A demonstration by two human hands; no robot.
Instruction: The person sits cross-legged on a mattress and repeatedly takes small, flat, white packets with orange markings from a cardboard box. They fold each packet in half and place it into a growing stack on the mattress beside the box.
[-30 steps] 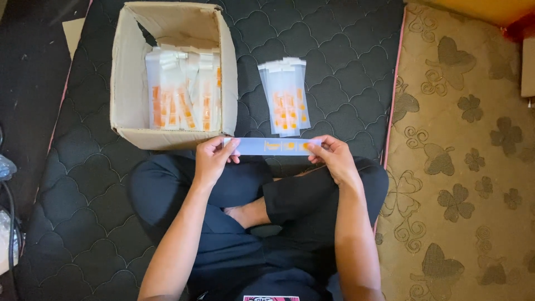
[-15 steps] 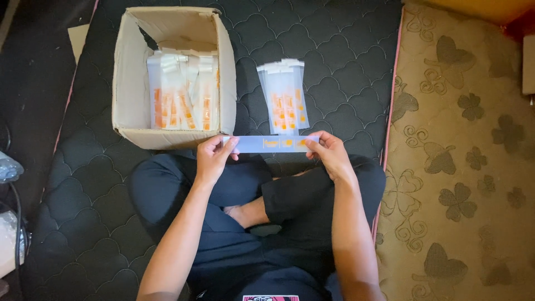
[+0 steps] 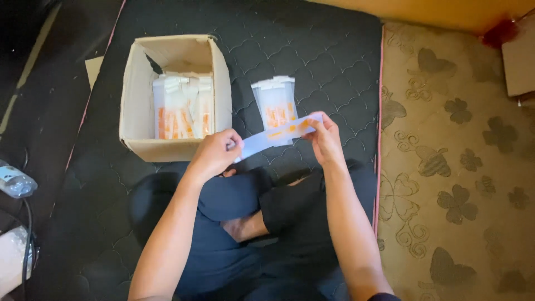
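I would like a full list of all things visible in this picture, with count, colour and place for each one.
paper strip: one, pale blue with orange print, held stretched between both hands
cardboard box: one, brown, open, on the dark mat at left
packets in the box: several, white and orange, standing inside; exact count unclear
stack of packets: one pile, white and orange, on the mat right of the box
quilted mat: one, black
patterned mat: one, tan with leaf shapes, at right
plastic bottle: one, clear, far left edge
left hand: grips the strip's lower end
right hand: grips the strip's upper end
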